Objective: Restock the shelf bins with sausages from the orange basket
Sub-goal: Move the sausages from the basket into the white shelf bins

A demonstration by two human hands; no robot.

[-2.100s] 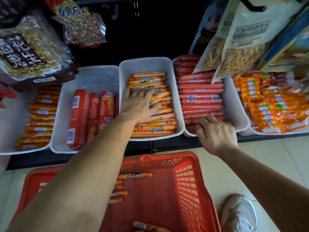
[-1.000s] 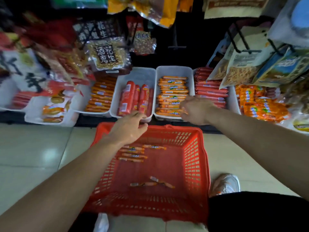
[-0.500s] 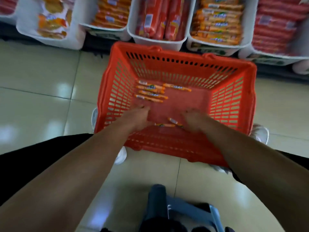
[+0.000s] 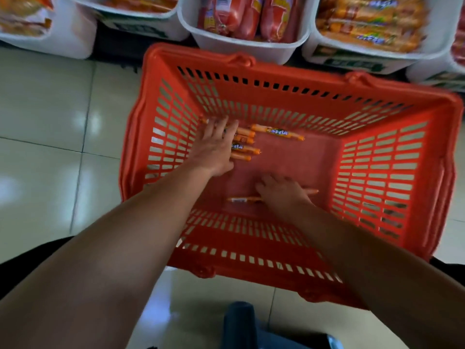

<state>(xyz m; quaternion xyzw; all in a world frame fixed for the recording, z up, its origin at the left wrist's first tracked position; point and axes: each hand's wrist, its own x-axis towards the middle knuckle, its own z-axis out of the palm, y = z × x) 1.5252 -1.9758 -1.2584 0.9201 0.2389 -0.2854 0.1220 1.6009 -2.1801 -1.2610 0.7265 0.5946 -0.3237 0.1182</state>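
Sausages (image 4: 245,149) in orange wrappers lie on the bottom of the orange basket (image 4: 239,238) in the head view, and both hands are down inside it. The basket stands on pale floor tiles (image 4: 50,109), its far rim just in front of a row of white shelf bins (image 4: 216,45). The left hand (image 4: 216,147) is at the far left corner of the basket bottom. Its fingers are straight and a little spread, and they lie flat on this small group of sausages, whose ends come out at the right side of the palm. A single sausage (image 4: 276,132) lies just beside the group, to the right and close to the far wall, and no hand touches it. The right hand (image 4: 281,190) is nearer to the person, about the middle of the basket bottom, with its back to the camera. One thin sausage (image 4: 241,199) comes out to the left under it, and the tip of a second sausage (image 4: 312,191) shows at its right. Its fingers are hidden and blurred, so I cannot tell if they pinch a sausage or only rest on it. Of the bins, the middle one holds thick red sausages (image 4: 239,18) and the one to its right is full of orange packs (image 4: 372,21). A dark grey object (image 4: 241,321) shows at the bottom edge between the arms, and what it is I cannot tell.
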